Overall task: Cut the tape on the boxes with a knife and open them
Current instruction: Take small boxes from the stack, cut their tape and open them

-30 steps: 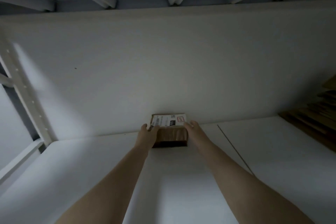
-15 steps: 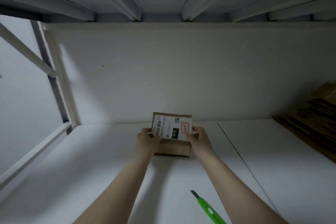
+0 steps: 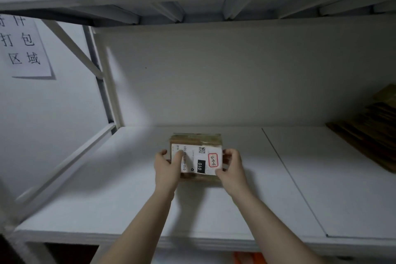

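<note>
Surroundings: paper sign (image 3: 23, 47) with printed characters on the wall at 10 o'clock. Stack of flattened cardboard (image 3: 370, 126) on the bench (image 3: 128, 188) at 3 o'clock, well apart from the hands. Orange item (image 3: 246, 257) below the bench's front edge at 6 o'clock, too cut off to identify. Rack beams (image 3: 192, 13) overhead at 12. Nothing lies between the camera and the box.

Box (image 3: 196, 141): small, brown, taped, just below centre, white label (image 3: 199, 159) facing the camera. Can't tell if it is resting on the bench or lifted.

Both forearms reach in from 6 o'clock. Left hand (image 3: 167, 166) grips the box's 9 o'clock edge, thumb lying on the label. Right hand (image 3: 232, 166) grips the 3 o'clock edge, fingers curled, thumb at the near corner.
</note>
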